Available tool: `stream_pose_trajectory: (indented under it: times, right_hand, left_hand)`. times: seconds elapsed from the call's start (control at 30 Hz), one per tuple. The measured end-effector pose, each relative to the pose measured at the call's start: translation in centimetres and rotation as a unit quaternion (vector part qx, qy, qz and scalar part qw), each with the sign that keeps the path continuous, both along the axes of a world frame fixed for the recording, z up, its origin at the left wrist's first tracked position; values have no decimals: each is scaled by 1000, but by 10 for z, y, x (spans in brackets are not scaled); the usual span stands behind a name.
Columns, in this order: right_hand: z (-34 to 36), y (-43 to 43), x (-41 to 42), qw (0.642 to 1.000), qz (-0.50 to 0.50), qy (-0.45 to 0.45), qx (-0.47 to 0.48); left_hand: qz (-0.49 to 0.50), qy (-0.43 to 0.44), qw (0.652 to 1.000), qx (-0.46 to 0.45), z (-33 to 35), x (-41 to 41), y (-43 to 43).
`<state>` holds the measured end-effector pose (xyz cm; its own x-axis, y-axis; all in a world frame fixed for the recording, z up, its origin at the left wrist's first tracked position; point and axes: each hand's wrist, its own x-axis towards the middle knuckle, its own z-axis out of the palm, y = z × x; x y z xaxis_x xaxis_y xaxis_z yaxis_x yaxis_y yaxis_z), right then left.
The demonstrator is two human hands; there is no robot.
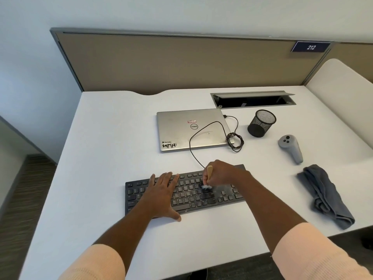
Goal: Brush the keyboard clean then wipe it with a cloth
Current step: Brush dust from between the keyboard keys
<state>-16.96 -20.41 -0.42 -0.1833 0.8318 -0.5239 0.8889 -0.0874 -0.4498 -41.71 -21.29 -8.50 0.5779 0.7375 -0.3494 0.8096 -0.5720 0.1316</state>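
A black keyboard (193, 196) lies across the near middle of the white desk (113, 138). My left hand (161, 196) rests flat on its left half, fingers spread, holding nothing. My right hand (220, 173) is closed around a small brush (209, 174) with a pale wooden handle. Its white bristles touch the keys right of centre. Pale dust shows on the keys around the bristles. A crumpled grey cloth (325, 196) lies on the desk to the right of the keyboard, apart from both hands.
A shut silver laptop (189, 129) sits behind the keyboard with a black cable (234, 140) coiled at its right corner. A black mesh pen cup (262, 123), a grey handheld controller (291, 147) and an open cable hatch (252, 100) are at the back right.
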Motion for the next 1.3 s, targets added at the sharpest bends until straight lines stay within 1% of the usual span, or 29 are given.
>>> stream_pose_trajectory:
  times: [0.07, 0.17, 0.23, 0.37, 0.43, 0.53, 0.57, 0.6, 0.67, 0.73, 0.77, 0.83, 0.9, 1.03, 1.13, 1.23, 1.3]
  right_hand:
    - [3, 1, 2, 1000, -15, 2, 16]
    - [4, 1, -3, 993, -94, 45, 63]
    - [0, -3, -6, 987, -131, 53, 76]
    - [-5, -8, -6, 995, -97, 8, 19]
    - [-1, -5, -5, 994, -108, 3, 7]
    - [4, -2, -6, 987, -156, 29, 36]
    - [4, -3, -7, 986, -158, 27, 46]
    - [4, -4, -6, 988, -148, 18, 44]
    - [1, -6, -7, 994, -113, -2, 3]
    - [1, -6, -7, 994, -107, -4, -14]
    - [2, -5, -8, 992, -122, 4, 4]
    - [3, -4, -11, 980, -180, 58, 54]
    - [1, -3, -15, 972, -206, 94, 70]
    - [-14, -7, -26, 980, -176, 57, 71]
    - [-16, -9, -35, 982, -162, 68, 73]
    - [-11, -8, -31, 970, -212, 82, 85]
    - [-9, -6, -24, 963, -237, 57, 111]
  left_hand:
    - [0, 1, 1000, 2, 0, 0, 0]
    - [0, 3, 1000, 2, 0, 0, 0]
    - [-1, 4, 1000, 2, 1, 1, 0]
    - [-2, 5, 1000, -3, 1, 1, 0]
    - [-3, 7, 1000, -3, 1, 1, 0]
    - [-3, 8, 1000, 0, 1, 0, 0]
    - [-2, 8, 1000, 1, 0, 1, 1]
    - [-3, 7, 1000, 1, 0, 1, 1]
    - [-3, 5, 1000, 0, 0, 0, 0]
    - [-3, 3, 1000, -1, 1, 0, 0]
    - [-3, 3, 1000, -1, 1, 0, 0]
    - [-3, 3, 1000, -1, 1, 0, 0]
    - [-3, 0, 1000, -1, 0, 0, 1]
    - [-5, -1, 1000, -1, -2, 0, 1]
    - [-5, -3, 1000, -1, -1, -1, 1]
    - [-5, -4, 1000, -2, -1, 0, 0]
    - [-4, -5, 1000, 0, -2, -1, 0]
